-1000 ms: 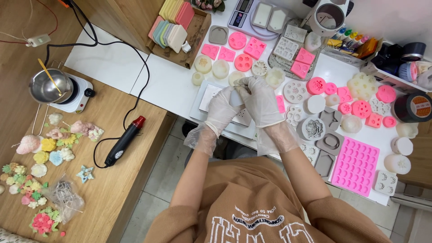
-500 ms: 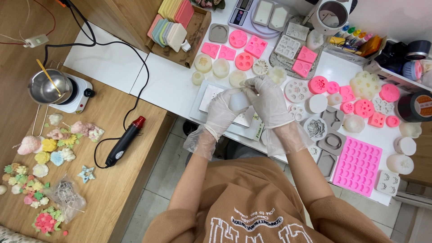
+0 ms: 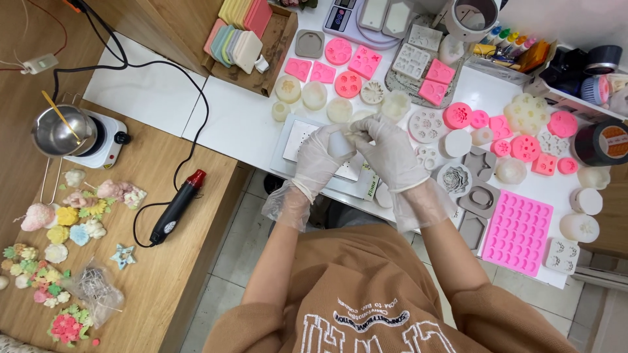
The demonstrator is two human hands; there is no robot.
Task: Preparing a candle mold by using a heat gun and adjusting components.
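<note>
A white counter point(image 3: 235, 131) carries the work, and beside it on the person's left stands a lower wooden counter point(image 3: 163, 196) with a black heat gun with a red tip point(image 3: 176, 207), a steel melting pot on a small white hot plate point(image 3: 62, 133) and a scatter of small pastel wax flowers point(image 3: 55, 232). On the white counter lie a large pink rectangular silicone mould with rows of cavities point(image 3: 518, 230), many smaller pink, white and grey silicone moulds point(image 3: 458, 124) and, directly under the hands, a flat white perforated tray point(image 3: 307, 140). Both hands wear thin translucent gloves and meet above that tray. The left hand point(image 3: 322, 155) is curled around a small white rounded silicone mould point(image 3: 340, 140), gripping it from below, while the right hand point(image 3: 386, 147) pinches the mould's upper edge with thumb and fingertips (what lies inside cannot be made out). The mould is held in the air, clear of the tray.
</note>
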